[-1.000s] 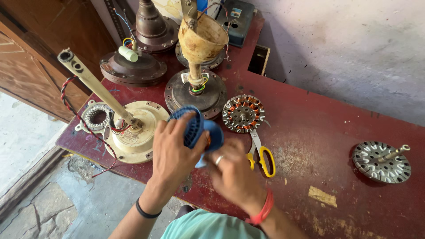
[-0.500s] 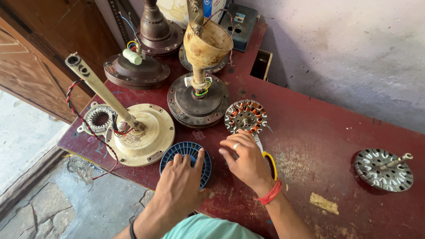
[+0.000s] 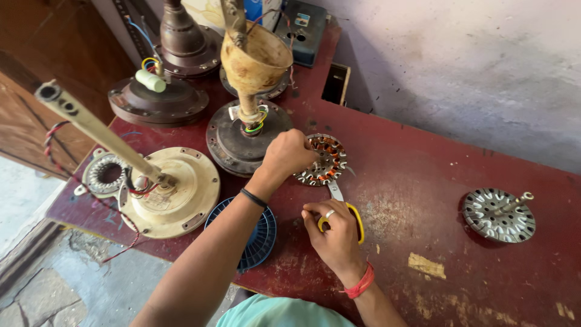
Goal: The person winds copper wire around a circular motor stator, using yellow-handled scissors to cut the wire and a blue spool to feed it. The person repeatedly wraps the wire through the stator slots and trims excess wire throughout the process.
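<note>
I am seeing the blue round grille (image 3: 259, 239) lying under my left forearm; my left hand (image 3: 289, 154) is clenching the wound stator (image 3: 324, 160) at its fingertips, my right hand (image 3: 331, 229) is grasping yellow-handled scissors (image 3: 345, 209) just below

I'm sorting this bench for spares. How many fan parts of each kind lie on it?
Fan motor housings: 4 (cream, three dark)
Copper-wound stators: 2
Silver rotor with shaft: 1
Blue round grille: 1
Yellow scissors: 1
Total: 9
</note>
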